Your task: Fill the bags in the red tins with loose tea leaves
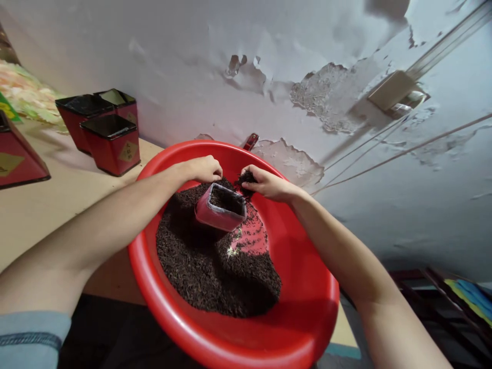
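A large red basin (307, 307) holds a heap of dark dried tea leaves (192, 277). Standing on the leaves is a small red square tin (219, 218) with a pale lining at its rim and leaves inside. My right hand (263, 183) is closed around a clump of loose tea leaves, just behind the tin's right side. Near the tin's far left corner, my left hand (205, 169) has its fingers curled down and pressed together over the leaves. What they hold, if anything, is hidden. Part of the basin's red floor shows through on the right.
Several red tins with black rims, one of them in front (113, 146), stand on the wooden table (57, 205) at left. Pinkish flowers (26, 89) lie behind them. A peeling wall (172, 66) rises close behind the basin, with a socket box (395, 92) and cables.
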Available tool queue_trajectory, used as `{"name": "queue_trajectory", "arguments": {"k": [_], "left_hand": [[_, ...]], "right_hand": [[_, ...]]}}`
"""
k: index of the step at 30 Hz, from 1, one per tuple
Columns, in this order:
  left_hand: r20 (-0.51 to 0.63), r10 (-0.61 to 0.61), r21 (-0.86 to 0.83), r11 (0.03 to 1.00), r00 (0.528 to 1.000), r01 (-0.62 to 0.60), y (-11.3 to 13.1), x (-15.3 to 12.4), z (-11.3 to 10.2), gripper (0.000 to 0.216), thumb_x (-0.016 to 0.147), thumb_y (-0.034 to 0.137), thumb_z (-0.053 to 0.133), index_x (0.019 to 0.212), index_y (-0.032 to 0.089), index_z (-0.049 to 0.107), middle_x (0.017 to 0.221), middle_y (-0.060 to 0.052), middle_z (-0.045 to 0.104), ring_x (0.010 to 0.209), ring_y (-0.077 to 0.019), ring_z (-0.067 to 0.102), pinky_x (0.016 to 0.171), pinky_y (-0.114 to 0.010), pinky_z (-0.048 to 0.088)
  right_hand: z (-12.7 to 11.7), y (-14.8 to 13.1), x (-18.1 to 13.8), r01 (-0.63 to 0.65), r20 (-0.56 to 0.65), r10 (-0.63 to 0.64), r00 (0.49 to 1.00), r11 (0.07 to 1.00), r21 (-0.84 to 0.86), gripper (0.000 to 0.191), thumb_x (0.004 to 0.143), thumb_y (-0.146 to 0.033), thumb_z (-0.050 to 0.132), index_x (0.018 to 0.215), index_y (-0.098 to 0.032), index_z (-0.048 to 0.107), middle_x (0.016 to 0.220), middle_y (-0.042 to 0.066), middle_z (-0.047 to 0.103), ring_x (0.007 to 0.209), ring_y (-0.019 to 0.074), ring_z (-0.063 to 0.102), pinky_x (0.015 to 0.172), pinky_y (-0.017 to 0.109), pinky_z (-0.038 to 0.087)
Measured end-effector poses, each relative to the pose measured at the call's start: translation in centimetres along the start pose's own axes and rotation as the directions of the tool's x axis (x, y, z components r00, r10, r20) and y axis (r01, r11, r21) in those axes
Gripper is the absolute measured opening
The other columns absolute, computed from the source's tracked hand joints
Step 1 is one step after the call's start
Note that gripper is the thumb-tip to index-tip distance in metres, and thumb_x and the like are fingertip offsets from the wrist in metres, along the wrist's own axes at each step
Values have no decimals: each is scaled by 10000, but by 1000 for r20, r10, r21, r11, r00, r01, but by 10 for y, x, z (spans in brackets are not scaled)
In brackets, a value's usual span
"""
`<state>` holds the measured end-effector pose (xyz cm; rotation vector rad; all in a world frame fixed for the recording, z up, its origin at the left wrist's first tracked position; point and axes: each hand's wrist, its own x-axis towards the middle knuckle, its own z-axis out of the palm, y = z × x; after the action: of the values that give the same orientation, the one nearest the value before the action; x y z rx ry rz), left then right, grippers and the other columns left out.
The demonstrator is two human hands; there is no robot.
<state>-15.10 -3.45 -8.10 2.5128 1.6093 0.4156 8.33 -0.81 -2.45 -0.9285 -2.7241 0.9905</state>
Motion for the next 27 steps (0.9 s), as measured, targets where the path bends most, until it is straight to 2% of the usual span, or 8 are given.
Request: {"name": "queue_trajectory", "arguments": {"k": [5, 14, 17, 20, 21, 23, 25, 27], "left_hand": [[5, 6, -14, 1000, 1000, -6, 5, -1, -4, 243, 864, 175, 606, 971, 230, 817, 940, -25, 806, 814, -158, 695, 770, -240, 462], [9, -18, 13, 1000, 1000, 18, 11, -6, -10, 360, 811, 65, 588, 1072, 213, 787, 1032, -45, 800, 904, -173, 706, 765, -251, 471], [-34, -11, 8, 1000, 999, 11, 21, -8, -11, 293, 859, 122, 589, 1058, 200, 790, 1040, -65, 794, 906, -184, 700, 758, -266, 471], [22, 87, -16, 996, 996, -87, 42, -10, -10, 161, 865, 228, 669, 947, 212, 806, 941, -49, 792, 835, -181, 689, 722, -271, 462], [67, 113, -8, 994, 991, -112, 50, -11, -9, 124, 839, 233, 704, 904, 219, 808, 906, -42, 789, 811, -181, 683, 706, -271, 457], [157, 139, 23, 989, 978, -145, 65, -12, -6, 124, 794, 189, 733, 875, 236, 813, 886, -33, 789, 792, -184, 678, 693, -277, 454], [218, 158, 37, 985, 963, -170, 76, -13, -3, 226, 784, 126, 702, 922, 259, 820, 909, -25, 794, 805, -188, 683, 706, -285, 460], [233, 181, 40, 980, 956, -196, 80, -14, -1, 299, 801, 104, 666, 999, 269, 817, 980, -24, 796, 865, -199, 693, 728, -292, 469]], "right_hand": [[2, 6, 6, 37, -7, -37, 999, 996, 83, 197, 857, -241, 595, 1007, -199, 476, 941, 13, 596, 874, 167, 595, 886, 369, 537], [17, -2, 7, 112, -80, -99, 992, 975, 193, 280, 816, -218, 669, 1094, -181, 658, 1171, 78, 721, 1060, 185, 691, 991, 398, 546], [13, 5, -9, 137, -238, -105, 966, 983, 122, 223, 831, -224, 643, 1042, -179, 698, 1090, 74, 749, 1016, 188, 707, 981, 396, 550], [14, 26, -27, -33, -363, 4, 932, 997, -72, 196, 865, -178, 566, 996, -166, 712, 983, 70, 758, 920, 181, 705, 912, 356, 555], [18, 35, -32, -133, -333, 78, 940, 980, -145, 194, 877, -173, 560, 993, -161, 715, 960, 72, 759, 887, 179, 702, 881, 336, 555], [31, 53, -41, -306, -142, 275, 951, 904, -298, 203, 894, -179, 577, 1032, -146, 723, 954, 84, 764, 856, 185, 703, 827, 300, 548], [55, 69, -48, -359, 125, 437, 891, 845, -397, 321, 904, -197, 604, 1205, -132, 692, 1048, 106, 767, 912, 201, 712, 816, 276, 542], [85, 80, -53, -350, 322, 480, 816, 854, -385, 561, 919, -223, 609, 1463, -120, 515, 1184, 129, 743, 1019, 210, 708, 853, 265, 540]]}}
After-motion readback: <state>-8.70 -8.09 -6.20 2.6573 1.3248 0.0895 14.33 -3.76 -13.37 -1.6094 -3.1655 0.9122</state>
